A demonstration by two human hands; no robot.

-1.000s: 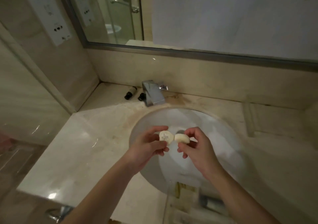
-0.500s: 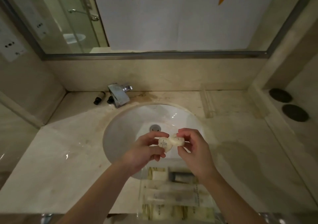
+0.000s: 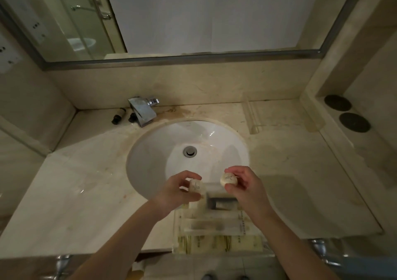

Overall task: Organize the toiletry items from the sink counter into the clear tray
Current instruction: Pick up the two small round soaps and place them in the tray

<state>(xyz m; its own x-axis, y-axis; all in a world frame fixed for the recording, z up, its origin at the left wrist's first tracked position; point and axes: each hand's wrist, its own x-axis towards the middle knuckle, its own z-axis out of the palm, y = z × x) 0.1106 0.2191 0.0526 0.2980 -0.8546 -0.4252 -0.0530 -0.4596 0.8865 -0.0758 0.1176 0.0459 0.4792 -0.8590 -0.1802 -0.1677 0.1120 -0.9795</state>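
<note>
Just above the clear tray [image 3: 180, 232] at the counter's near edge, each hand pinches a small round wrapped soap, the left hand [image 3: 178, 190] one soap [image 3: 197, 187], the right hand [image 3: 242, 186] the other [image 3: 228, 179], light, hard little pucks, probably slick, best held by their rims.

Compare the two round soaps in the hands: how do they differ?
The left soap is pinched by the left hand lower, over the clear tray; the right soap is held higher by the right hand, its printed face plainer. Both are small, round, cream-coloured.
</note>
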